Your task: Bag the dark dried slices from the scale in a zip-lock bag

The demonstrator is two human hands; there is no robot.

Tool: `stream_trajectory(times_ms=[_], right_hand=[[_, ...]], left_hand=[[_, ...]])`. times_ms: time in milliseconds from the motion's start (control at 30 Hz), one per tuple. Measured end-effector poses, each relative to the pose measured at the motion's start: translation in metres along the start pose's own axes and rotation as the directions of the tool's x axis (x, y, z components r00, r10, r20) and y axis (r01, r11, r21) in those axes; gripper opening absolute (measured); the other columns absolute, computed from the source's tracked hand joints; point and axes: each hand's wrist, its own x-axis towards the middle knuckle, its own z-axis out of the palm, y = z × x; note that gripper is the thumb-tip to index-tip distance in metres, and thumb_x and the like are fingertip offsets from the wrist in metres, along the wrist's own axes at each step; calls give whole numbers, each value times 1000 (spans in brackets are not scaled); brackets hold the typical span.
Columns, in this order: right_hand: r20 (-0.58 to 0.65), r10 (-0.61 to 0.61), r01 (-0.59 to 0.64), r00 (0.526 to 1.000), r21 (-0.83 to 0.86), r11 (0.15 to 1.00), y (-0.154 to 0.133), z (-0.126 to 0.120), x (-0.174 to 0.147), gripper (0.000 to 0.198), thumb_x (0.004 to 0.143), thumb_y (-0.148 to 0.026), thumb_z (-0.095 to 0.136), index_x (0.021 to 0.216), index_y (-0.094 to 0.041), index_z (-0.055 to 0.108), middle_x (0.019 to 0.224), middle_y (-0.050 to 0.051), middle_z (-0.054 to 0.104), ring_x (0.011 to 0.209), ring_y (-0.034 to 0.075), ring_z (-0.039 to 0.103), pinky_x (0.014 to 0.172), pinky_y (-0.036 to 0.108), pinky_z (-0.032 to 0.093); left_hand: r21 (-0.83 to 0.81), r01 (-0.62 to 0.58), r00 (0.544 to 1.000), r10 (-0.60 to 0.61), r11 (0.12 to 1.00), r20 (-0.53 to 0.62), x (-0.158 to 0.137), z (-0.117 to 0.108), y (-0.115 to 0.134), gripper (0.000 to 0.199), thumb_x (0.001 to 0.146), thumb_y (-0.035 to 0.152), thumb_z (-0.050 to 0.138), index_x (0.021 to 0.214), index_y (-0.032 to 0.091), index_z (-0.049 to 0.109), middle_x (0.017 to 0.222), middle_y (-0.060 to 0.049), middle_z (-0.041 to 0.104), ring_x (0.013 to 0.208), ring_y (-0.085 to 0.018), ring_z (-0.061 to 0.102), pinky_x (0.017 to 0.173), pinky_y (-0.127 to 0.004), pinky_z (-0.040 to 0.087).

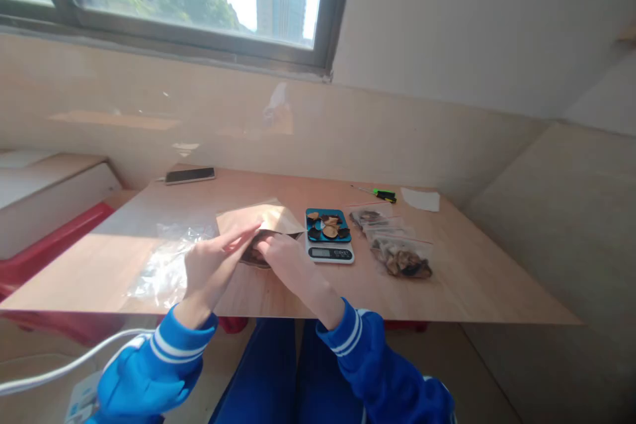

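Observation:
A brown paper bag [265, 217] lies on the wooden table [298, 291], its mouth facing me. My left hand [211, 265] holds the bag's near edge with fingers stretched along it. My right hand [285, 262] reaches into the bag's mouth, where dark dried pieces show. Just right of the bag stands a small digital scale [328, 238] with a blue top carrying several dried slices.
Clear bags of dried pieces [400, 255] lie right of the scale. Crumpled clear plastic [166, 262] sits at the left. A phone [189, 175] lies at the far left edge, a green-black marker [385, 195] and a white paper [420, 199] at the far right.

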Motion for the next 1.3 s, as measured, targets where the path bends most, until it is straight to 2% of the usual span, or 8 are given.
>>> stream_trajectory(times_ms=[133,267,367,467,600,800,1100,1300], right_hand=[[-133,52,-2,990,353,936,7,-17,-22,17,92,-14,53,101,-13,67,107,9,71,103,20,64,92,33,51],[-171,235,-28,957,751,660,21,-31,-44,19,85,-26,65,104,-22,70,108,4,72,103,18,66,95,33,51],[-112,388,-58,915,914,401,38,-39,-60,23,80,-33,70,100,-23,72,108,5,72,102,20,67,91,35,53],[-136,526,-29,839,955,294,68,-43,-71,24,78,-36,71,96,-21,72,107,6,73,102,21,66,89,36,53],[-185,646,-113,741,913,391,129,-35,-66,29,76,-37,71,98,-18,71,106,9,73,99,22,67,92,37,51],[-92,625,-411,775,679,609,203,-2,-34,21,79,-28,66,92,-13,70,101,13,73,94,22,68,87,35,52],[30,480,-422,877,528,737,220,10,-23,18,84,-23,60,94,-14,72,100,11,74,91,22,68,84,32,52],[99,411,-409,906,446,796,226,9,-29,24,87,-28,56,102,-16,71,107,10,72,97,21,66,90,32,49]], left_hand=[[-35,25,1000,-24,999,11,1,-5,3,25,84,41,62,105,36,73,82,4,77,78,-16,71,61,-20,44],[-52,39,999,-38,998,21,3,-8,4,25,84,40,61,106,35,73,84,4,78,78,-16,71,60,-21,44],[-65,36,999,-36,997,4,4,-9,2,26,84,41,61,106,35,73,87,2,78,83,-18,71,61,-22,45],[-63,19,1000,-21,998,-20,4,-9,0,26,84,42,61,106,35,73,91,2,78,85,-19,71,62,-23,45],[-34,19,999,-20,999,-26,3,-6,-2,23,83,41,63,102,35,74,83,2,78,83,-20,72,61,-24,45],[-19,22,1000,-22,1000,-8,1,-1,-10,22,83,41,62,100,37,74,81,4,77,76,-19,71,59,-23,44],[-12,38,999,-38,999,39,3,-3,-17,25,84,41,57,102,36,74,78,2,77,74,-18,70,58,-23,42],[-47,22,998,-19,999,64,2,-1,-14,27,85,42,56,103,36,74,77,2,76,74,-18,69,59,-23,42]])
